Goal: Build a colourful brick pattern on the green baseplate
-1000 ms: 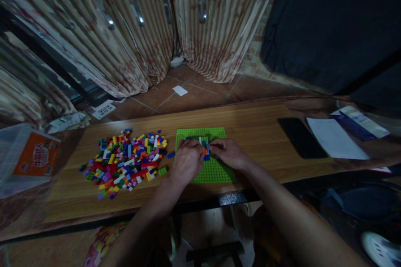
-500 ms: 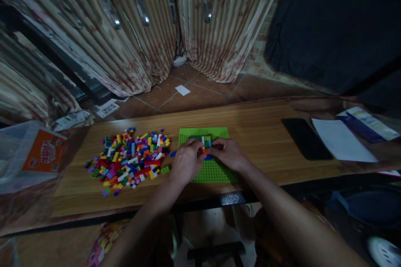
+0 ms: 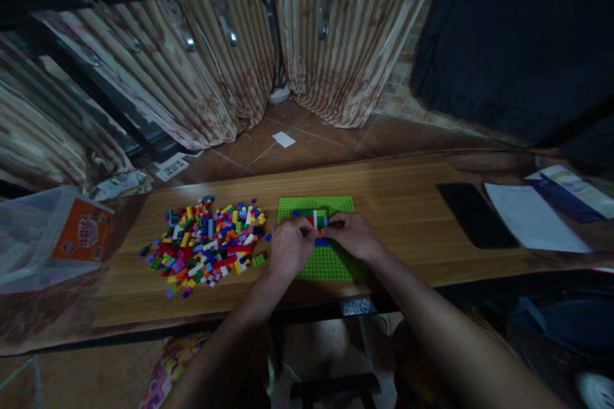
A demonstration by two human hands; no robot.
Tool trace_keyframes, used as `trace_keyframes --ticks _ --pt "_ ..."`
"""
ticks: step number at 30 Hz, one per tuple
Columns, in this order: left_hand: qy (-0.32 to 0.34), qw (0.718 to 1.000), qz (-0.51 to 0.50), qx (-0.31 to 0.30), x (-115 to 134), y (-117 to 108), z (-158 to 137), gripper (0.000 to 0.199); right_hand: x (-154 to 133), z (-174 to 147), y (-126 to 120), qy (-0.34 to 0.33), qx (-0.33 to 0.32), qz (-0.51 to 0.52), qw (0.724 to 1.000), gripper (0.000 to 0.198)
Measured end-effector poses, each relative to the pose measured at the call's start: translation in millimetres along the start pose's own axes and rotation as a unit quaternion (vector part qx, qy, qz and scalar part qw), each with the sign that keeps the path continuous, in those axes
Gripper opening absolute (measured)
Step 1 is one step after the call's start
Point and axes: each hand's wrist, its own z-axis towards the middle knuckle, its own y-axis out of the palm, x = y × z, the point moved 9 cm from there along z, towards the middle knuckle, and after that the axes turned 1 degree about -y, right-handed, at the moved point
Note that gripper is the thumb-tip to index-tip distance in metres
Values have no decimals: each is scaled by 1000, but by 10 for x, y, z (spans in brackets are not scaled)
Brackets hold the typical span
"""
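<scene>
A light-green studded baseplate (image 3: 330,266) lies on the wooden board, with a low block of joined toy bricks (image 3: 320,216) in green, white, red, blue and orange on it. My left hand (image 3: 292,244) is at the left side of the block, its fingers closed and the fingertips on the bricks. From the right, my right hand (image 3: 354,234) meets it, thumb and index finger pinched at the bricks near an orange piece. The fingers of both hands cover part of the block, so the exact piece under them is hard to make out.
Left of the baseplate spreads a pile of loose toy bricks (image 3: 206,243). A clear plastic box (image 3: 38,271) with an orange label stands at the far left. To the right lie a black phone-like slab (image 3: 477,216) and a white paper sheet (image 3: 535,217).
The whole view has shifted slightly to the right. Both hands stay at the brick block; the left fingers have moved a little, showing more of its red and blue bricks.
</scene>
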Motion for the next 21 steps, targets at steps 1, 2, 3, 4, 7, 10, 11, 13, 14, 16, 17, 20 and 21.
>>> trace_keyframes --ticks 1,2,3,4,7,10,11,13,14,16,17,20,21 --pt "-4 1000 8 0 15 -3 6 11 -1 5 0 -4 4 0 1000 21" --pt "-8 1000 18 0 29 -5 10 12 -6 7 0 -7 5 -2 1000 20" --pt "-11 1000 27 0 41 -6 8 12 -17 5 0 -9 5 -5 1000 19" --pt "-13 999 34 0 51 -4 2 13 -31 1 0 -10 3 -10 1000 19" --pt "-6 999 36 2 60 -5 -48 12 -76 -23 -6 -10 -7 -26 1000 19" --pt "22 1000 15 1 50 -39 -114 11 -116 -46 -8 -30 -28 -22 999 22" --pt "28 1000 8 2 34 -73 -126 11 -124 -54 -8 -39 -40 -20 998 24" --pt "25 1000 -4 15 -38 -204 -116 14 -122 -66 -53 -51 -44 -25 997 30" --pt "18 999 -10 27 -92 -299 -93 16 -118 -69 -102 -53 -32 -31 998 35" --pt "-2 998 -20 61 -225 -532 -24 17 -143 -77 -207 -67 5 -38 997 49" --pt "-12 996 -24 80 -297 -655 13 18 -181 -84 -232 -84 17 -39 996 58" --pt "-39 990 -35 132 -496 -988 92 19 -343 -124 -113 -159 -8 -57 986 80" --pt "-46 988 -36 143 -549 -1069 101 19 -381 -138 -38 -179 -24 -74 981 82"
